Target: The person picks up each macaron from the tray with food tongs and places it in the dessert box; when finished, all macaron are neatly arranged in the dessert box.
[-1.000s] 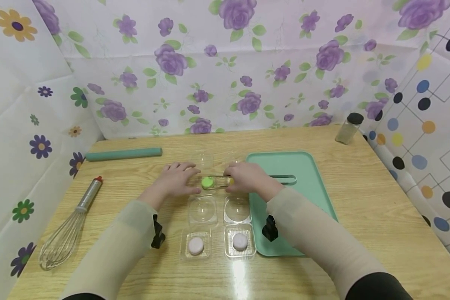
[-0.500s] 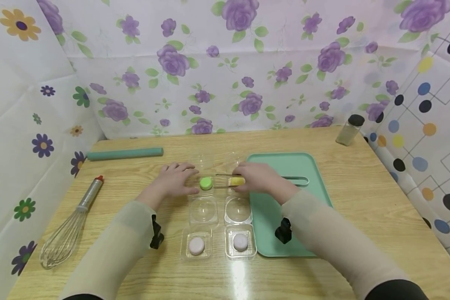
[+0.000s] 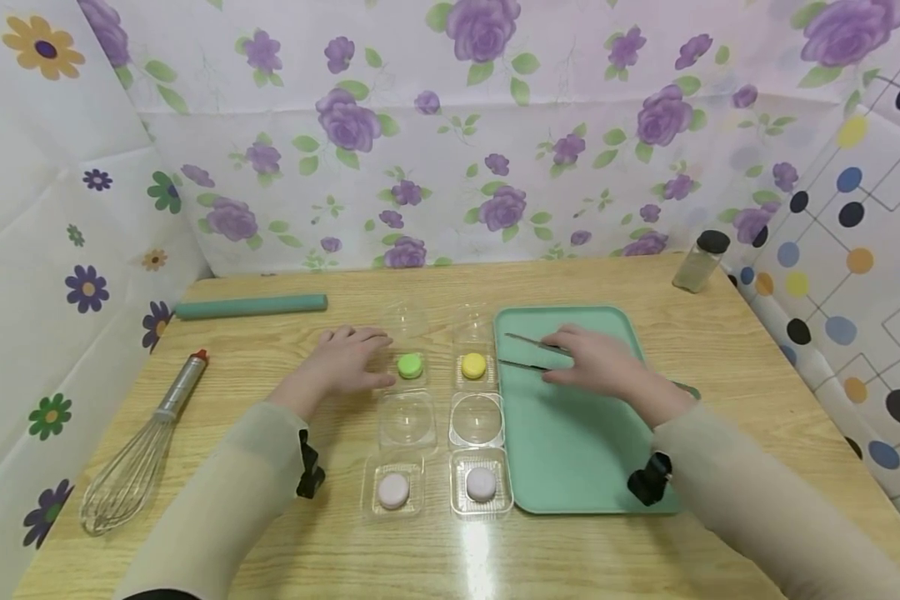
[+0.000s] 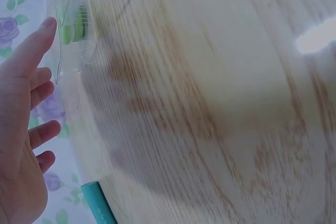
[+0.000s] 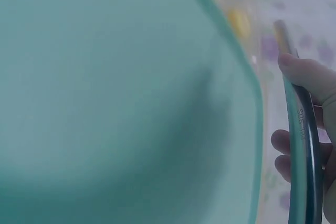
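Note:
My right hand (image 3: 596,365) holds metal tongs (image 5: 308,145) above the green tray (image 3: 562,458). Their tips stand apart with nothing between them and point left. My left hand (image 3: 348,360) has its fingers spread, fingertips right at the edge of a clear plastic box (image 4: 73,61) with a green macaron (image 3: 410,366) in it. Beside that, a yellow macaron (image 3: 474,365) sits in a second clear box. Nearer to me, a pale pink macaron (image 3: 393,492) and a pale lilac macaron (image 3: 481,483) each sit in a box with its lid folded back.
A whisk (image 3: 144,450) lies at the left of the wooden table (image 3: 285,550). Behind it is a teal rod (image 3: 251,307). At the back right stands a glass jar (image 3: 697,265) with a black lid. Patterned cloth walls (image 3: 435,200) enclose the table.
My right hand has carried the tongs rightward from the yellow macaron's box to over the tray. The yellow macaron, between the tongs earlier, is left in its box. My left hand stays nearly still.

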The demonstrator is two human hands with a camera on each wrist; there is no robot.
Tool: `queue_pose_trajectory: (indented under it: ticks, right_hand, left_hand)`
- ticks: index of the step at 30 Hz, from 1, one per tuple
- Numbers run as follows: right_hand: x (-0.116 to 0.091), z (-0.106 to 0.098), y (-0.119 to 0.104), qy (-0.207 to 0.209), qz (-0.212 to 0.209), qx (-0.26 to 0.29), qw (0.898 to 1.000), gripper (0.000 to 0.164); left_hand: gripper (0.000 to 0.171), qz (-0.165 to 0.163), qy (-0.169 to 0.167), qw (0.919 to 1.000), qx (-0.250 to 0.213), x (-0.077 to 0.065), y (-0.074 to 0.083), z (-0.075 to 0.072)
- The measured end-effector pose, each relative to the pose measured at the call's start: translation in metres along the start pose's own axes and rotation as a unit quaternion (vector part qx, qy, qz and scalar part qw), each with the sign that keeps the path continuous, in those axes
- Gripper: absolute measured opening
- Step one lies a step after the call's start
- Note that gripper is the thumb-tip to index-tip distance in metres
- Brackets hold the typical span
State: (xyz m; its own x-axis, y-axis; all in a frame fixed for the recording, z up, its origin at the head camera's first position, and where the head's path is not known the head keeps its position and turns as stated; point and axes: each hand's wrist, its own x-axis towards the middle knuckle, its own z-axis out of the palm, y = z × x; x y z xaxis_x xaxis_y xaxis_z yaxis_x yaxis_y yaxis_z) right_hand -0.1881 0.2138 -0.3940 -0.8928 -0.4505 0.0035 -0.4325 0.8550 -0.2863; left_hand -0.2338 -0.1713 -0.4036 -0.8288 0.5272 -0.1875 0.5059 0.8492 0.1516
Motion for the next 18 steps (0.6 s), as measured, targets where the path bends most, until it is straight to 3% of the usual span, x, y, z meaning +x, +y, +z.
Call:
queue_pose_trajectory:
  ticks: [8, 18]
  right_hand:
    - [-0.046, -0.009, 0.058, 0.023, 0.094, 0.028, 0.995, 0.057]
    - [-0.099, -0.006, 0.12, 0.021, 0.212, 0.058, 0.975, 0.069]
  left_hand:
    - [0.073, -0.005, 0.003, 1.0, -0.004, 0.0, -0.001, 0.0]
    - [0.073, -0.008, 0.008, 0.9999, -0.013, -0.003, -0.004, -0.002]
